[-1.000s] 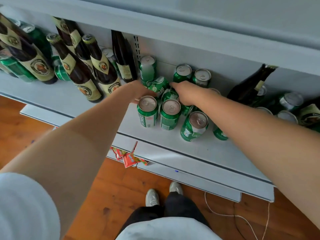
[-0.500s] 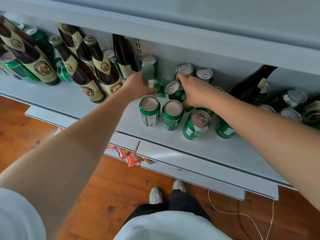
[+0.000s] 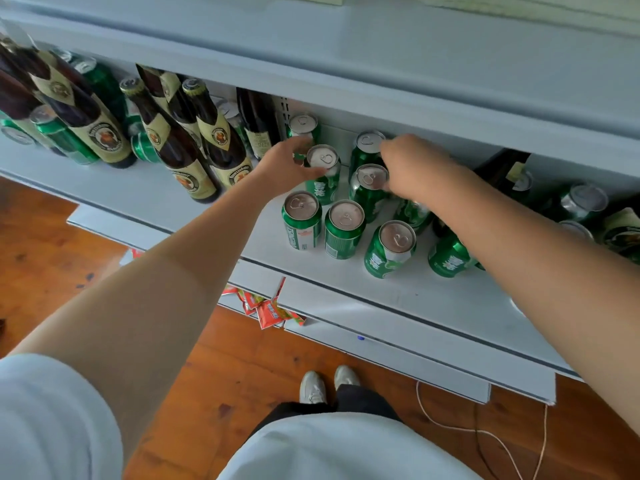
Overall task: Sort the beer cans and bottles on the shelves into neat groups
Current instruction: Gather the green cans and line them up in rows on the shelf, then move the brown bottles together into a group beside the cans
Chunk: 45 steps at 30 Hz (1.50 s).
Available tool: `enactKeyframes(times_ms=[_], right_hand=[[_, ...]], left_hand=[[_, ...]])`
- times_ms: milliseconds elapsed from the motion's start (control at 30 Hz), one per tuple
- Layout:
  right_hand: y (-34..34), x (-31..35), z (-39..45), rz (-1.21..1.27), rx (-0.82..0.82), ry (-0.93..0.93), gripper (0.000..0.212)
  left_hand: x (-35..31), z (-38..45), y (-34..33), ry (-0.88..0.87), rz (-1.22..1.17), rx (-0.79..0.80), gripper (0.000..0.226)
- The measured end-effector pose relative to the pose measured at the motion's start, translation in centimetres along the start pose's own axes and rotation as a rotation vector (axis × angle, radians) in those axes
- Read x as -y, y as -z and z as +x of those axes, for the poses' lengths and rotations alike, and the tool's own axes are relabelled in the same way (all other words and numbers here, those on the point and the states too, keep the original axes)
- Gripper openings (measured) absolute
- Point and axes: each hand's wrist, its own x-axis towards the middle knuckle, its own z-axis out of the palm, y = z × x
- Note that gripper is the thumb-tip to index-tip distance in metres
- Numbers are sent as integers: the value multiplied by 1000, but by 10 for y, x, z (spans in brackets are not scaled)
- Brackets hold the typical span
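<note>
**Both hands on upright green cans at mid-shelf**

Nearest the camera, a pale shirt and dark trousers frame two light shoes [image 3: 325,384] on the wooden floor [image 3: 221,368], where a thin cord [image 3: 450,424] trails to the right. Red snack packets [image 3: 268,308] poke out from the lower shelf [image 3: 381,348] just above the floor.

On the main shelf [image 3: 433,299], a front row of green cans [image 3: 341,228] stands upright, tops showing silver. Just behind it, the left hand [image 3: 287,164] curls its fingers and thumb round an upright green can [image 3: 323,173], gripping its side near the top. To the right, the right hand [image 3: 410,164] holds the rim of a second upright can [image 3: 369,190] with bent fingers. Two more cans stand behind these against the back panel.

Left of the left hand, brown beer bottles [image 3: 204,147] with cream labels stand in a loose cluster, green cans mixed among and behind them. Far right, past the right forearm, a dark bottle [image 3: 502,171] leans among more cans [image 3: 581,202]; some there look tipped, though I cannot tell exactly how they lie.
</note>
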Motion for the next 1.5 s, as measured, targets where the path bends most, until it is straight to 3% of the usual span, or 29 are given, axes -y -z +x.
enactKeyframes(times_ms=[67, 133, 200, 333, 400, 533, 700, 933, 1133, 1267, 1367, 1500], right_hand=[[17, 13, -4, 118, -48, -11, 14], [36, 40, -10, 202, -125, 21, 40], [43, 69, -15, 296, -242, 45, 43], [31, 122, -10, 540, -663, 207, 41], [27, 152, -9, 650, -719, 301, 43], [16, 208, -12, 777, -696, 364, 42], [-1, 294, 1, 761, -687, 356, 43], [-21, 397, 55, 534, -490, 220, 56], [-39, 414, 124, 414, -392, 62, 61], [-49, 419, 183, 239, -382, 107, 66], [-59, 420, 224, 4, -271, 115, 74], [-59, 420, 248, -11, -222, 52, 66]], left_hand=[[-4, -14, 5, 24, -53, -134, 56], [-3, -44, 8, 2, -145, -363, 41], [3, -83, 5, -59, -162, -536, 34], [38, -148, 6, -1, -181, -616, 32], [58, -166, 14, 67, -190, -617, 35], [95, -180, 42, 113, -198, -623, 42], [159, -175, 99, 104, -113, -587, 51], [246, -175, 181, 157, 15, -345, 55], [283, -128, 230, 121, 65, -224, 56], [298, -87, 234, 87, 142, -125, 55], [311, -65, 234, 108, 173, -17, 55], [326, -49, 246, 105, 160, 31, 51]])
